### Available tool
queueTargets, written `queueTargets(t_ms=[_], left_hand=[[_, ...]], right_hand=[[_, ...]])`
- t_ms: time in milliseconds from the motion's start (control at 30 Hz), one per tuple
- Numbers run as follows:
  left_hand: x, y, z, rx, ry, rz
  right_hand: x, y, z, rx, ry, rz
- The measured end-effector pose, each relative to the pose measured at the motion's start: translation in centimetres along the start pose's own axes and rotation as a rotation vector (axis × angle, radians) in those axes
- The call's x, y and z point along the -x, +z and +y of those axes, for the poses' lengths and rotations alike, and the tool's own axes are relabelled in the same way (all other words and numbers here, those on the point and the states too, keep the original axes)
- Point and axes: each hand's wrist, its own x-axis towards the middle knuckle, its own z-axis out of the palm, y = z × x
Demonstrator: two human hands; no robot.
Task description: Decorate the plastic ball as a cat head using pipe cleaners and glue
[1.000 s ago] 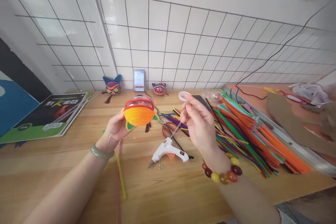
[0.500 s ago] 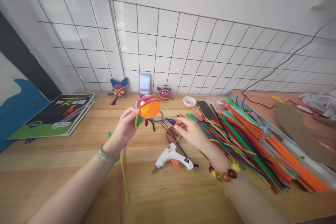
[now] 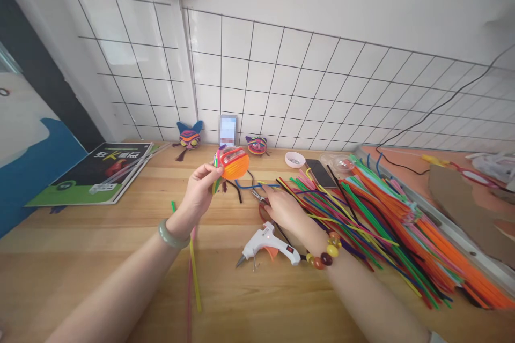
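Observation:
My left hand (image 3: 203,181) is closed on a round pipe-cleaner craft piece (image 3: 235,165), pinching its left side between thumb and fingers. Its face is coiled orange with a red rim, and green and other colours show along the gripped edge. My right hand (image 3: 281,206) reaches low over the table, fingers stretched downward beside the metal-jawed cutting tool (image 3: 257,195) and some loose pipe cleaner ends. It seems to hold nothing. A white hot glue gun (image 3: 267,244) stands just in front of it, nozzle pointing left.
Many coloured pipe cleaners (image 3: 362,220) spread across the right side. Behind them are a dark phone (image 3: 321,173) and a small pink bowl (image 3: 295,159). Two finished-looking craft heads, blue-eared (image 3: 189,135) and striped (image 3: 256,145), stand by the wall. A book (image 3: 96,174) lies left.
My right hand has lowered toward the table near the cutting tool, its fingers now pointing down. My left hand still holds the craft piece, turned slightly. The whole view has shifted a little.

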Motion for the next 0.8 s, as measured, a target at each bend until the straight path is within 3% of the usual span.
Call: queueTargets(t_ms=[200,367,600,700,800], left_hand=[[0.2,0.1,0.2,-0.019,0.068,0.006],[0.1,0.1,0.5,-0.025,0.101,0.011],[-0.1,0.1,0.9,-0.020,0.099,0.052],[-0.1,0.2,1.0,-0.009,0.086,0.062],[0.0,0.2,0.9,-0.003,0.064,0.058]], right_hand=[[-1.0,1.9,-1.0,0.098,0.076,-0.013],[-1.5,2.7,-0.7,-0.040,0.105,0.064],[-2.7,3.1,2.0,-0.573,0.130,0.315],[-3.2,2.1,2.5,-0.862,0.120,0.493],[-2.4,0.2,1.5,-1.078,0.081,0.638]])
